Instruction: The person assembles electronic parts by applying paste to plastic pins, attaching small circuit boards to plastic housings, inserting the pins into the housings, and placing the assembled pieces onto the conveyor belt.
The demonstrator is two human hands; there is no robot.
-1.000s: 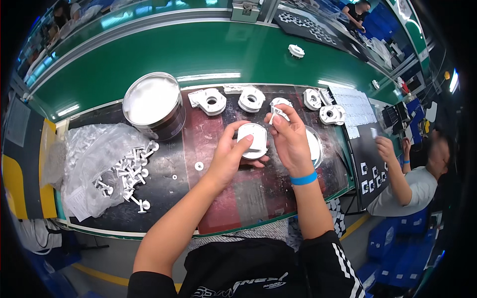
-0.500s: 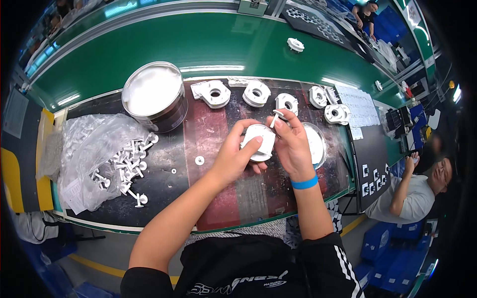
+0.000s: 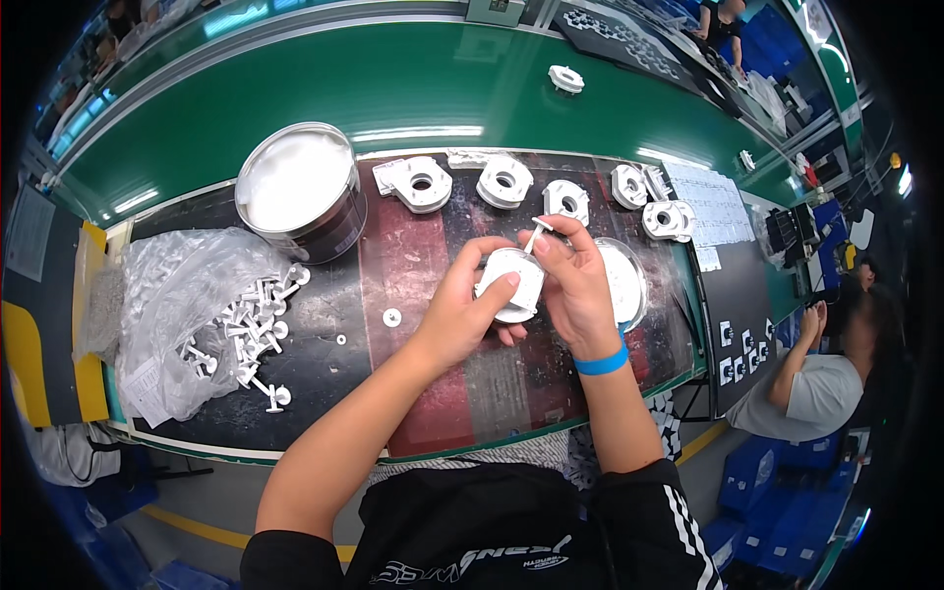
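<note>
A white round plastic housing rests in my left hand, with the thumb across its face and fingers beneath. Between thumb and fingertips, my right hand pinches a thin white pin with a flat disc head. The pin slants head-up, its lower end at the housing's upper edge; whether it enters a hole I cannot tell. Partly behind the right hand lies a round clear dish with white contents. Similar white housings stand along the bench's far side.
At the left, a clear plastic bag spills several white disc-headed pins. A large tub of white paste stands behind them. Small white rings lie mid-bench. Another housing sits on the green surface beyond. A co-worker sits at the right.
My right hand has tilted the pin, bringing its lower end to the housing's upper edge. The housing on the green surface has shifted left. The co-worker's head has turned away.
</note>
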